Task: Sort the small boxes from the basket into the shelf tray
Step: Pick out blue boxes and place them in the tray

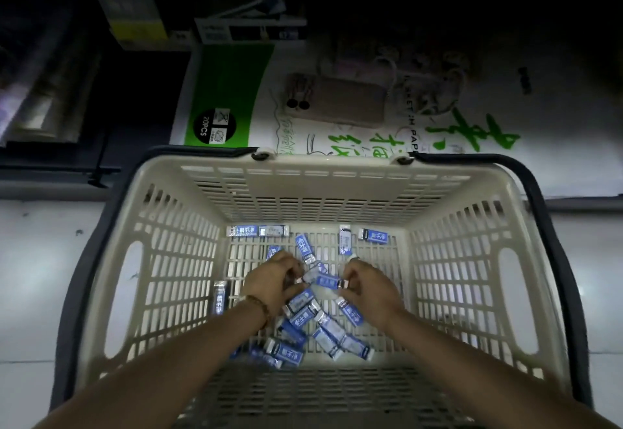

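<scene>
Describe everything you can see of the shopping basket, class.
The basket is cream plastic, open-topped, with slotted walls and base and an oval hand-hole in each side wall. Two dark handles lie folded down outside its rim, hinged at the far edge. It stands upright on a pale floor. On its base lie scattered small boxes, some pinched by the left hand and right hand.

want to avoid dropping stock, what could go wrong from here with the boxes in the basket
1. The left hand and right hand both seem to pinch one blue box by its ends. It could slip and fall back among the loose boxes.
2. The basket has a slotted floor, so a box tipped on edge might snag or wedge there.
3. The scene is dim, so boxes lying near the basket's walls could be overlooked.
</scene>
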